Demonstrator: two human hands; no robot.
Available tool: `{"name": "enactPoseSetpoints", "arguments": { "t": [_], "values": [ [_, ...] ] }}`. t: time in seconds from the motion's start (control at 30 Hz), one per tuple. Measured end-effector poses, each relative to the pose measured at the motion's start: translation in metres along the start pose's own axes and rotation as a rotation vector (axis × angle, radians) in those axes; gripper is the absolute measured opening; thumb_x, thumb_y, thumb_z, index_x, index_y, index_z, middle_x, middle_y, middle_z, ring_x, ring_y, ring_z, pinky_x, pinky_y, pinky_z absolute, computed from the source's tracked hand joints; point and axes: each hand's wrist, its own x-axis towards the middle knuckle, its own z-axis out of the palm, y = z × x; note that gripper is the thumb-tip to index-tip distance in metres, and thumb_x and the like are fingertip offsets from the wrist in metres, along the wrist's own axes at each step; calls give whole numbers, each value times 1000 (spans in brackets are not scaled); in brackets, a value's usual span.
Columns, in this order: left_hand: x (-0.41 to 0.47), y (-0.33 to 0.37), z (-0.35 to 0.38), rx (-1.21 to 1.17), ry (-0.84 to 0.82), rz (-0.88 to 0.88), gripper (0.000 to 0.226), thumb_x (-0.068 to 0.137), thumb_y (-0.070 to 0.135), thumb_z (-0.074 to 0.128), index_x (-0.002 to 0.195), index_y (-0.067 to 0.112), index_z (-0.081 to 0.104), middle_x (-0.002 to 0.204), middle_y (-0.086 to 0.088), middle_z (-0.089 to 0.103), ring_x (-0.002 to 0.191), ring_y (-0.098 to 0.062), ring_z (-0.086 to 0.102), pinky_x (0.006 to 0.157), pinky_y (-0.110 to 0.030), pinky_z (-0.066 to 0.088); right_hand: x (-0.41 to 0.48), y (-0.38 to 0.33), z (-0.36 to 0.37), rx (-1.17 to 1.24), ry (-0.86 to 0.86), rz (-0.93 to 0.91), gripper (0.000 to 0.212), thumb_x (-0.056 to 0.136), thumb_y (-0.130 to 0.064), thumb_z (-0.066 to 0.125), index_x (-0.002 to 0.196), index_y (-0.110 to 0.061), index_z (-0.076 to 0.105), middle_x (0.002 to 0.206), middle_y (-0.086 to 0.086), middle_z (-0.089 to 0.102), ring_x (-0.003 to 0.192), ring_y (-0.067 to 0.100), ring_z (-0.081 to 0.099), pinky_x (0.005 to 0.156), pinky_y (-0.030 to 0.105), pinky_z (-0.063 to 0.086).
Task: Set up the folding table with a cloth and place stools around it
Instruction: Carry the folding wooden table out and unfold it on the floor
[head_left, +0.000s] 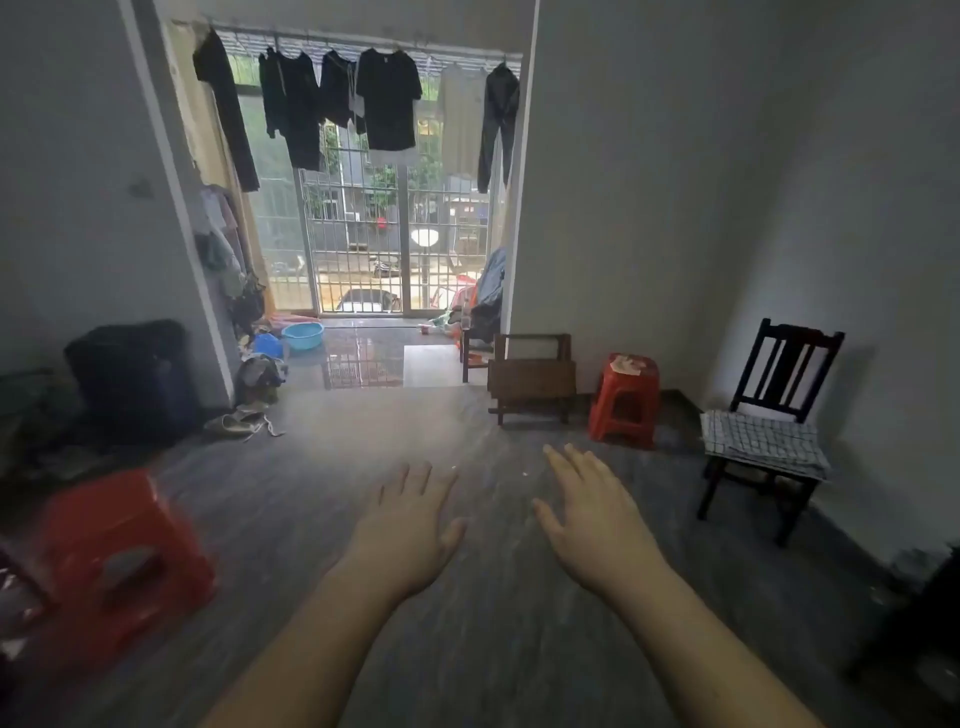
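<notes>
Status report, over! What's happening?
Left hand open, right hand open. Folding table folded by wall, untouched. Checked cloth on chair. Red stool beside table.

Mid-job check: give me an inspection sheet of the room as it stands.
Surface: grey floor.
Job's things: folding table folded, standing by the wall; far red stool beside it; near red stool at left; checked cloth on dark chair.
Clutter: shoes, blue basin, black bag.
Grippers: left hand and right hand open, fingers straight, holding nothing.
Cables: nothing seen.
Surroundings: hanging clothes above barred balcony door.
</notes>
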Motion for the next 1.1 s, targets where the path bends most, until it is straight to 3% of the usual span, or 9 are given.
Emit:
{"name": "enactPoseSetpoints", "arguments": {
  "t": [0.47, 1.1],
  "values": [
    [289, -106, 1, -23, -24, 33, 66, 101, 57, 31, 158, 33, 9, 167, -3, 11, 153, -30, 10, 122, -48, 17, 280, 10, 62, 68, 19, 89, 66, 100, -44, 45, 158, -28, 19, 165, -2, 18, 151, 19, 14, 123, 36, 14],
    [700, -73, 49, -46, -64, -15, 68, 99, 60, 36, 157, 37, 11, 167, 2, 12, 154, -25, 8, 124, -48, 14, 649, 208, 110, 135, -44, 125, 68, 99, -39, 47, 158, -26, 17, 165, 1, 17, 152, 21, 10, 122, 35, 10]
  ]
}}
